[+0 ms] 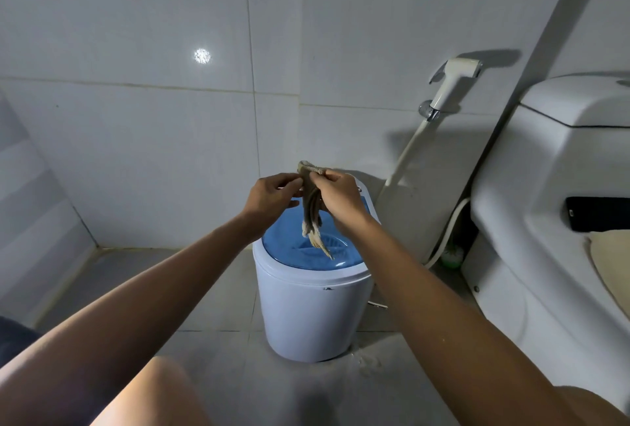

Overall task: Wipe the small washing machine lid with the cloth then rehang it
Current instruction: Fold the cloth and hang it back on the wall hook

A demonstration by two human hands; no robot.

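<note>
I am seeing a white tiled wall (136, 119) filling the far side, and a grey tiled floor (211, 340) below it. On the right a white toilet (545, 187) is standing, cut off by the frame edge, so I cannot see its bowl fully. A dark flat object (596, 217) is lying on it; what it is I cannot tell. A bidet sprayer (453, 85) is hanging on the wall left of the toilet. In the middle the small washing machine (306, 316) is standing on the floor, and its blue lid (289, 241) is partly hidden behind my hands. Both arms are reaching forward above it. The right hand (337, 197) is pinching the top of the cloth (312, 211) with closed fingers, and the left hand (269, 197) is closing on the same upper edge, just beside. The cloth is hanging down bunched over the lid; whether its tip is touching the lid I cannot say.
</note>
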